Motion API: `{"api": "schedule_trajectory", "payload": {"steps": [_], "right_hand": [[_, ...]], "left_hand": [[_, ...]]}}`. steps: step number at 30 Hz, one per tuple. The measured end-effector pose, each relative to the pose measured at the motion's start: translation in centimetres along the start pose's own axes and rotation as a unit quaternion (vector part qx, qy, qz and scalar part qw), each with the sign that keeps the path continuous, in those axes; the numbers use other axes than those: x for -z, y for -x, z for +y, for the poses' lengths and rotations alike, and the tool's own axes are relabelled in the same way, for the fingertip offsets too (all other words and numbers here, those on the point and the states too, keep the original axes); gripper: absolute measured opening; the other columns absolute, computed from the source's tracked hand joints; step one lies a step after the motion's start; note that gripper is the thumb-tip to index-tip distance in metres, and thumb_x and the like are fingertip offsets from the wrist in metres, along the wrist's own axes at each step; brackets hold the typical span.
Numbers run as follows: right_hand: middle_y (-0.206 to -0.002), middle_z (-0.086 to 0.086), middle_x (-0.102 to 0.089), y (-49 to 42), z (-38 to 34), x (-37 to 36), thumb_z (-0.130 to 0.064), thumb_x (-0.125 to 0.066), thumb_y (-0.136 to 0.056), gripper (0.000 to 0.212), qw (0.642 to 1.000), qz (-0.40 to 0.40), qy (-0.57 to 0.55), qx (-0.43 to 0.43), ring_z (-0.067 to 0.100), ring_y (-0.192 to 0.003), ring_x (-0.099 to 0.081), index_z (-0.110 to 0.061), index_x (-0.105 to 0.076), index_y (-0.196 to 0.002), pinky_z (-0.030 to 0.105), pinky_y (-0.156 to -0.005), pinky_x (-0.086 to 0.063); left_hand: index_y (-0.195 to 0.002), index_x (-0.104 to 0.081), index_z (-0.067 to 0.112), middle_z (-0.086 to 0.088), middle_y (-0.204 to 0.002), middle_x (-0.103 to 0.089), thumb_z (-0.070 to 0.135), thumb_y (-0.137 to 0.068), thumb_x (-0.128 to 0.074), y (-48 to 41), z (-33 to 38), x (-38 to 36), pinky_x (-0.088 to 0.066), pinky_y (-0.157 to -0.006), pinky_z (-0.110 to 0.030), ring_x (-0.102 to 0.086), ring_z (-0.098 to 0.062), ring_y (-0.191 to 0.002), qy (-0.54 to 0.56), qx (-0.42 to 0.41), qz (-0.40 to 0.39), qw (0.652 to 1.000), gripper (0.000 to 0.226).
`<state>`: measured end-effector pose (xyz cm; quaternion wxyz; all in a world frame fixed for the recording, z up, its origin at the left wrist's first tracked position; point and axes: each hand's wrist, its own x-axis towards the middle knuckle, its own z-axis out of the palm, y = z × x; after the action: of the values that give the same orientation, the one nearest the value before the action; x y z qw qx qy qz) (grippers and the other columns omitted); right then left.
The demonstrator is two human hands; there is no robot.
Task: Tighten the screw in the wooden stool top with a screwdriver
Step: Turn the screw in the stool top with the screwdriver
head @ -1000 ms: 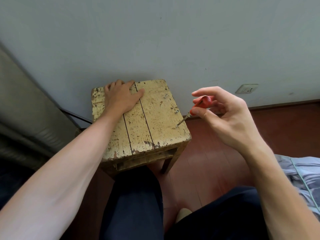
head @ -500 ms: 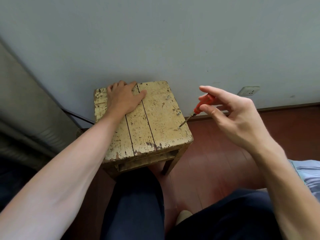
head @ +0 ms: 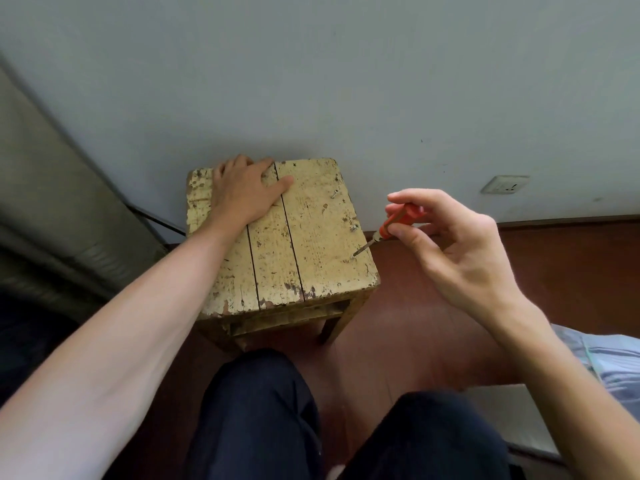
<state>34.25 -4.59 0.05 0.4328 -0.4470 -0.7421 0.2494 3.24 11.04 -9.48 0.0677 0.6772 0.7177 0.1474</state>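
Note:
A worn, yellow-painted wooden stool top of three planks stands against the wall. My left hand lies flat on its far left part, fingers spread, pressing down. My right hand pinches the red handle of a small screwdriver between thumb and fingertips. The thin metal shaft slants down to the left, and its tip rests on a screw near the top's right edge. Two other screws stick out farther back along that edge.
A grey wall rises right behind the stool, with a wall socket low on the right. A dark cable runs behind the stool's left side. My knees in dark trousers sit close in front. Red-brown floor lies to the right.
My right hand's fingers have shifted around the red handle, which has turned between them, while the tip stays on the screw. My left hand stays flat on the stool.

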Motion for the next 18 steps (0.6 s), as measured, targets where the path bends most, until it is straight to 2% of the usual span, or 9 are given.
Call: {"api": "schedule_trajectory", "payload": {"steps": [3,7,9,13,15,18], "right_hand": [[-0.105,-0.004,-0.077,0.0,0.0,-0.6,-0.014,-0.082,-0.097,0.031,0.999,0.035,0.004,-0.004,0.012,-0.097,-0.081,-0.034,-0.069,-0.118,0.036,-0.079,-0.064],[-0.097,-0.004,-0.075,0.4,0.3,-1.4,-0.018,-0.085,-0.096,0.029,0.995,0.095,-0.006,-0.002,0.008,-0.09,-0.08,-0.034,-0.07,-0.115,0.016,-0.071,-0.055],[-0.101,-0.008,-0.076,0.8,0.6,-1.5,-0.022,-0.084,-0.097,0.028,0.995,0.097,-0.009,-0.001,0.011,-0.092,-0.08,-0.035,-0.072,-0.119,0.019,-0.071,-0.057],[-0.114,-0.01,-0.077,1.6,1.4,-0.8,-0.022,-0.075,-0.104,0.034,0.998,0.053,-0.026,0.002,0.017,-0.1,-0.081,-0.032,-0.071,-0.136,0.033,-0.086,-0.064],[-0.117,-0.008,-0.077,1.6,1.7,-0.4,-0.017,-0.07,-0.106,0.04,0.998,0.022,-0.051,-0.002,0.02,-0.104,-0.08,-0.031,-0.067,-0.143,0.036,-0.094,-0.063],[-0.119,-0.007,-0.077,1.5,1.9,-0.2,-0.012,-0.069,-0.106,0.04,0.997,0.011,-0.073,-0.006,0.02,-0.107,-0.08,-0.03,-0.068,-0.142,0.036,-0.1,-0.062]], "left_hand": [[-0.149,-0.045,0.039,-0.008,-0.141,-0.053,0.09,-0.085,-0.027,0.0,-0.2,0.0,-0.025,-0.115,-0.049,-0.042,-0.032,-0.135,-0.009,0.002,0.001,1.0,0.084],[-0.149,-0.045,0.038,-0.009,-0.141,-0.053,0.09,-0.084,-0.025,0.2,-0.5,-0.4,-0.026,-0.113,-0.048,-0.042,-0.033,-0.135,-0.011,0.0,0.007,1.0,0.086],[-0.15,-0.044,0.038,-0.008,-0.142,-0.053,0.09,-0.084,-0.024,0.7,-0.6,-0.4,-0.026,-0.113,-0.047,-0.042,-0.032,-0.135,-0.016,0.008,0.007,1.0,0.086],[-0.151,-0.044,0.037,-0.008,-0.144,-0.052,0.088,-0.086,-0.023,1.8,-0.3,0.2,-0.025,-0.113,-0.047,-0.042,-0.03,-0.136,-0.022,0.015,0.004,1.0,0.085],[-0.151,-0.044,0.036,-0.007,-0.145,-0.051,0.087,-0.087,-0.023,2.2,-0.1,0.5,-0.024,-0.114,-0.047,-0.041,-0.029,-0.138,-0.027,0.016,0.005,0.999,0.085],[-0.151,-0.044,0.036,-0.007,-0.148,-0.05,0.087,-0.087,-0.023,2.4,-0.1,0.9,-0.023,-0.115,-0.047,-0.04,-0.028,-0.139,-0.029,0.027,0.002,0.999,0.084]]}}
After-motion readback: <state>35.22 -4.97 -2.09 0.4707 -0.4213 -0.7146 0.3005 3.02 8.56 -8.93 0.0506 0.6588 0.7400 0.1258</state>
